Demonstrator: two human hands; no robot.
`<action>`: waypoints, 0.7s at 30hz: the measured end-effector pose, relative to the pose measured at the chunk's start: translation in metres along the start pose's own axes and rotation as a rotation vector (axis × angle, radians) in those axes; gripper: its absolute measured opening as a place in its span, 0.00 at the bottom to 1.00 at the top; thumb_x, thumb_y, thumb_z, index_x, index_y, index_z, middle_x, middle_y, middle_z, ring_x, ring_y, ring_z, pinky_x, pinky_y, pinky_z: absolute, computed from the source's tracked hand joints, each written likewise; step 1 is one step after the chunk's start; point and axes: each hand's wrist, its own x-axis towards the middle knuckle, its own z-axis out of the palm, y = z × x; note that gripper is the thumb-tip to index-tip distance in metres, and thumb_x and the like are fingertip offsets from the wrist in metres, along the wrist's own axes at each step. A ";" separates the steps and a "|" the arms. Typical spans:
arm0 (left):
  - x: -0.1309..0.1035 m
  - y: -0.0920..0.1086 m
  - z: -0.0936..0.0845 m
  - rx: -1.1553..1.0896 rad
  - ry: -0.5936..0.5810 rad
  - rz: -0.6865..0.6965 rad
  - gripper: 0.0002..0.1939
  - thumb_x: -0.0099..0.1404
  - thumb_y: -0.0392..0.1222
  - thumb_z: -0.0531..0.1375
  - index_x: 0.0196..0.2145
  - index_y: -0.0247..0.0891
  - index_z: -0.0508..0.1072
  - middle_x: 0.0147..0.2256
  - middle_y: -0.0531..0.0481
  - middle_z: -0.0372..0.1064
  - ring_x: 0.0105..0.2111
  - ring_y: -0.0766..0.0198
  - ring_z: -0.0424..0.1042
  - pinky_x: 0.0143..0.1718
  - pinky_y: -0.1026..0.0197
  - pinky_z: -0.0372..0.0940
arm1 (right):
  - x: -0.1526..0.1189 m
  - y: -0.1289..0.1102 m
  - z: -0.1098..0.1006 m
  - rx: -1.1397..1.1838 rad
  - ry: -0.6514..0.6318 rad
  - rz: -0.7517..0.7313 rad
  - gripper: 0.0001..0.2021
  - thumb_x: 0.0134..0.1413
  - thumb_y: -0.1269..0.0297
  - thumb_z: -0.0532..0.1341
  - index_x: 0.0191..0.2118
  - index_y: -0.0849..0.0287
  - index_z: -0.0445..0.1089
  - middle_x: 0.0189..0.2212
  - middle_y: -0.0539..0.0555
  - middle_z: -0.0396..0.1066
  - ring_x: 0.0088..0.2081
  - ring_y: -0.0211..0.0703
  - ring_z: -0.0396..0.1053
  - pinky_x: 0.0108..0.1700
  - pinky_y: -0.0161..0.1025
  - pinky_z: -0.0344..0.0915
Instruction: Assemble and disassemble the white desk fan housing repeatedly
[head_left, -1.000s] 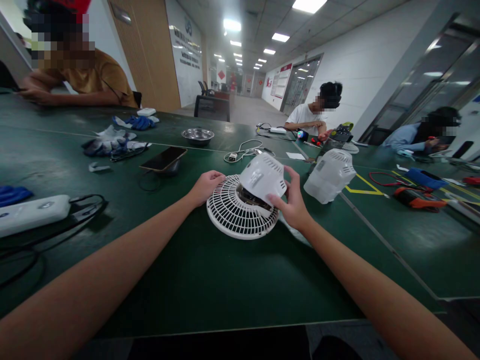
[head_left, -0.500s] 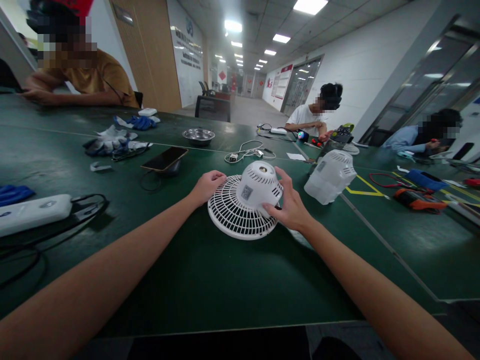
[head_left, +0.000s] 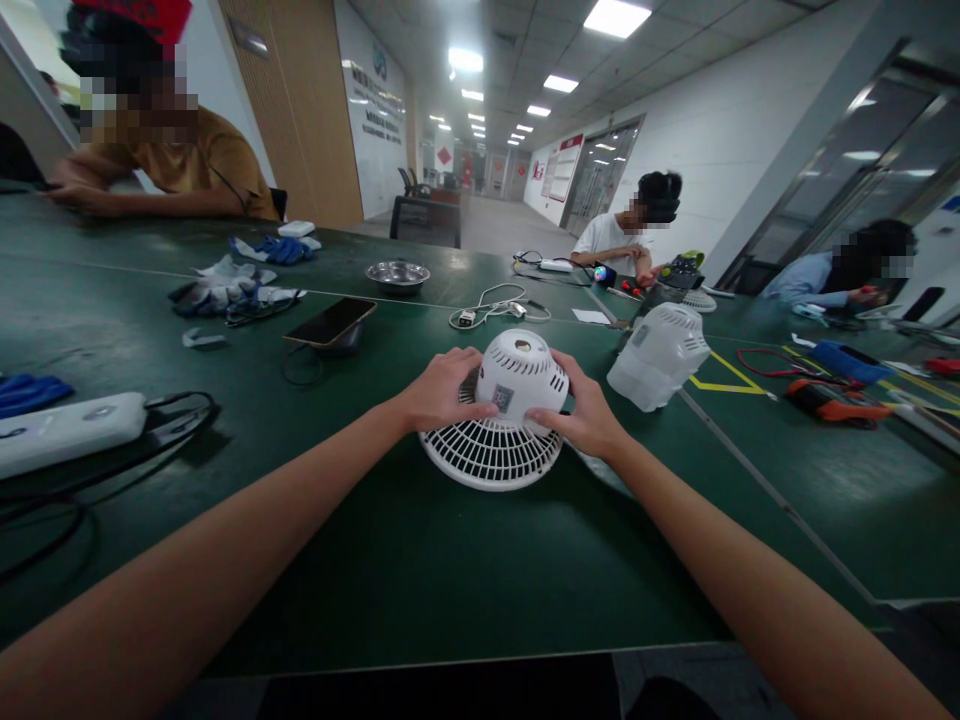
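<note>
In front of me a white fan motor housing, with side slots, a label and a hole in its top, sits on a round white fan grille. The grille lies on the green table. My left hand grips the housing's left side, its thumb on the front near the label. Around the right side curls my right hand, thumb also at the front. Both hands are closed on the housing, and their far fingertips are partly hidden behind it. A translucent white plastic piece stands to the right.
Left are a phone, gloves and a white power strip with black cables. Beyond the fan lie a metal bowl and a white cable. An orange multimeter is at right. Several people sit around the table.
My left hand has moved right from the grille's edge onto the housing and closed on it. The housing and grille have shifted and turned slightly. My right hand keeps its hold.
</note>
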 end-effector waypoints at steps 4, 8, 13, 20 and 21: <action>0.001 0.005 0.002 0.038 0.019 -0.046 0.37 0.59 0.67 0.63 0.57 0.39 0.72 0.55 0.37 0.68 0.52 0.42 0.67 0.53 0.37 0.62 | 0.002 -0.004 0.001 -0.068 0.000 -0.028 0.41 0.50 0.50 0.72 0.67 0.51 0.58 0.61 0.61 0.68 0.58 0.62 0.70 0.60 0.65 0.67; -0.001 0.005 0.003 0.004 0.033 -0.041 0.36 0.61 0.65 0.63 0.59 0.40 0.71 0.57 0.38 0.67 0.55 0.42 0.66 0.56 0.37 0.60 | 0.003 -0.007 0.003 -0.081 0.013 -0.027 0.41 0.49 0.50 0.72 0.67 0.50 0.58 0.61 0.61 0.68 0.57 0.62 0.70 0.58 0.65 0.69; -0.003 0.005 0.004 -0.063 0.061 -0.054 0.34 0.60 0.62 0.66 0.58 0.42 0.72 0.57 0.39 0.67 0.56 0.41 0.65 0.58 0.36 0.60 | 0.003 -0.010 0.006 -0.057 0.018 0.033 0.43 0.47 0.51 0.73 0.66 0.51 0.57 0.61 0.61 0.68 0.57 0.62 0.71 0.57 0.65 0.69; -0.002 -0.001 0.006 -0.077 0.070 -0.050 0.35 0.59 0.62 0.67 0.59 0.42 0.71 0.57 0.38 0.66 0.57 0.40 0.65 0.60 0.34 0.59 | 0.005 -0.013 0.004 -0.049 -0.001 -0.004 0.40 0.50 0.51 0.72 0.66 0.48 0.58 0.61 0.59 0.68 0.58 0.62 0.70 0.57 0.66 0.69; -0.002 -0.002 0.007 -0.077 0.066 -0.046 0.35 0.59 0.62 0.67 0.59 0.42 0.71 0.57 0.38 0.66 0.57 0.40 0.65 0.60 0.34 0.59 | 0.006 -0.014 0.004 -0.051 -0.001 -0.008 0.40 0.50 0.50 0.72 0.66 0.48 0.58 0.61 0.59 0.68 0.57 0.62 0.70 0.57 0.66 0.69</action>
